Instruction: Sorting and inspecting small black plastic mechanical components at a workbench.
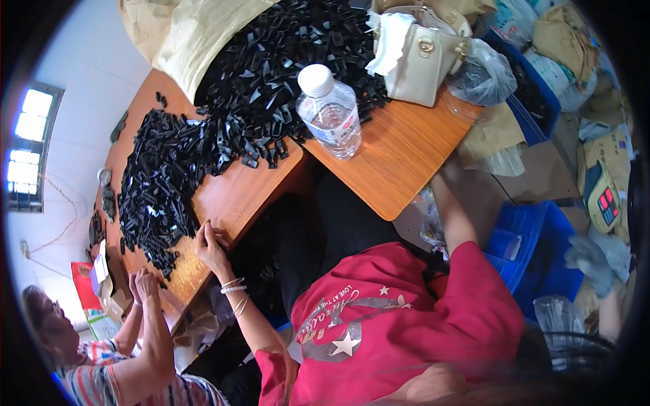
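My left hand [211,249] is at the table's near edge, beside the pile of small black plastic parts [159,183]. Its fingers are curled together, and whatever they may hold is too small to make out. Bracelets circle that wrist. On the right, my other forearm [452,215] reaches past the edge of a wooden tabletop [399,155]. The fingers of my right hand are hidden there. Between my arms, a clear plastic bottle [330,118] with a white cap stands upright on the tabletop, in front of a larger heap of black parts [271,81].
A cream handbag [423,61] and a knotted plastic bag [482,73] are at the back right. Blue crates [525,237] stand on the right, near a co-worker's gloved hand [592,265]. At left, another person's hands [143,287] are at the table. A brown paper sack [183,37] lies at the far left.
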A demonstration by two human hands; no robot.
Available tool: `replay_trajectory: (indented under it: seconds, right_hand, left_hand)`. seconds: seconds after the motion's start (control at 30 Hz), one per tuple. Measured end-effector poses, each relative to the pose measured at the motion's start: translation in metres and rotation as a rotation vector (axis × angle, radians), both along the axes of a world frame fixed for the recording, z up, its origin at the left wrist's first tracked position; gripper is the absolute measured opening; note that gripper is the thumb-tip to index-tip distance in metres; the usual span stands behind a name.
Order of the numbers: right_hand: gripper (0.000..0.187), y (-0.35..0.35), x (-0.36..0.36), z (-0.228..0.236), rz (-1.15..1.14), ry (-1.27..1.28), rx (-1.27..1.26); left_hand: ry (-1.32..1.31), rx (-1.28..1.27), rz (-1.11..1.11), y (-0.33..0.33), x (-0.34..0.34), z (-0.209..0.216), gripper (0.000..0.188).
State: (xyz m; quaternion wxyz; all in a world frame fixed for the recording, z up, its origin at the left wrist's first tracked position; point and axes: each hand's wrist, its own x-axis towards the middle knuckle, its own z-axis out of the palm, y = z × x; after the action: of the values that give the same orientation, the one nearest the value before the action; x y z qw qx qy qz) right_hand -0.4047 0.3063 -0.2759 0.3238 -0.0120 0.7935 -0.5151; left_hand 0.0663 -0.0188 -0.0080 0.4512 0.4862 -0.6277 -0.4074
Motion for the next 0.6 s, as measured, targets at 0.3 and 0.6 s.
replay_trajectory:
  seconds: [0.3,0.6]
  right_hand:
    - [0.023,-0.028,0.042,0.065,0.490,-0.083,0.150]
    - [0.023,-0.045,0.043,0.031,1.115,0.020,0.342]
  left_hand:
    - [0.005,-0.020,0.036,0.007,-0.007,-0.003,0.021]
    - [-0.029,-0.034,0.066,0.014,-0.013,0.005,0.021]
